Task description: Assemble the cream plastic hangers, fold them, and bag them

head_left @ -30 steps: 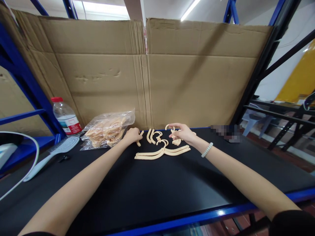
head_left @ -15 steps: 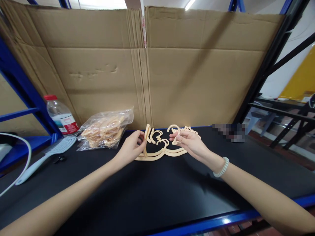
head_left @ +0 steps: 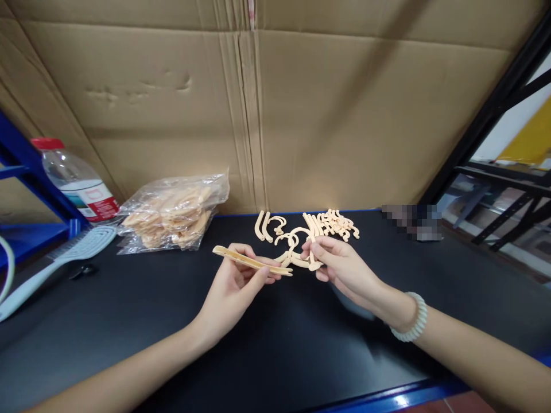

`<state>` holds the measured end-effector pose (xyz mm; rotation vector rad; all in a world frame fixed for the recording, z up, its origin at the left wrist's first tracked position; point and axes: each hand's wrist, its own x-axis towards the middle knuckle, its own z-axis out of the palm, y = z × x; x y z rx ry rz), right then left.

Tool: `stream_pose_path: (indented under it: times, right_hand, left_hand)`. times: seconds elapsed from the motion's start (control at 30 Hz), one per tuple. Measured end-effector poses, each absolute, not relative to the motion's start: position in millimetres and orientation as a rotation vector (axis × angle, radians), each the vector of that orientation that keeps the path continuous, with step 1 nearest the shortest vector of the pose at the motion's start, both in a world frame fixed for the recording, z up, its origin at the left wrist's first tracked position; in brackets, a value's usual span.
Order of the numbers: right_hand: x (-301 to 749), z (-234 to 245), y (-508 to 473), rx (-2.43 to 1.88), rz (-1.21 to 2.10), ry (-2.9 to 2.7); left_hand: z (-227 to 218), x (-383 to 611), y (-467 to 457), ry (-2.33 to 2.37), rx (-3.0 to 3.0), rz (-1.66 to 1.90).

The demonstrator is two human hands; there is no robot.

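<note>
**Strip in the left, hook in the right, ends nearly meeting!**

And here's the left hand (head_left: 236, 287), out over the black table (head_left: 258, 355), with its fingers closed around a pale strip (head_left: 253, 263)! The thumb presses from the near side, fingers curl behind, and the strip lies across the grip, sloping down to the right, its right end split in two.

Over to the right hand (head_left: 344, 267), thumb and fingertips pinched together on a pale hook piece (head_left: 313, 262), base downward, arc curving over to the left. The strip's forked end sits just beside that base, a gap showing between them. What a tight pairing!

Right behind the hands, a hanger-shaped piece (head_left: 300, 263) lies on the tabletop, partly hidden by the fingers. Farther back, two curved strips (head_left: 267, 228) lie side by side with small hooks (head_left: 278, 222) just to their right, then a row of strips (head_left: 313, 222) and a heap of little curved parts (head_left: 338, 223).

Out on the left flank: a clear bag (head_left: 172, 212) full of pale parts, a red-capped bottle (head_left: 80, 180) and a light-blue hairbrush (head_left: 81, 252). Cardboard (head_left: 365, 115) walls off the back, and a beaded bracelet (head_left: 411, 318) rings the right wrist!
</note>
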<state>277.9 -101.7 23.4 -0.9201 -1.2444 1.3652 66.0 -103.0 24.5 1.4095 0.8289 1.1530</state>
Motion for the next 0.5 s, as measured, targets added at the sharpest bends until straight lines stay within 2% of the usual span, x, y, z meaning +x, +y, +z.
stream_pose_path:
  times: [0.5]
  right_hand:
    - [264.5, 19.3, -115.0, -0.779, 1.565, -1.161]
  left_hand:
    - [12.9, 68.1, -107.8, 0.860, 1.455, 1.118]
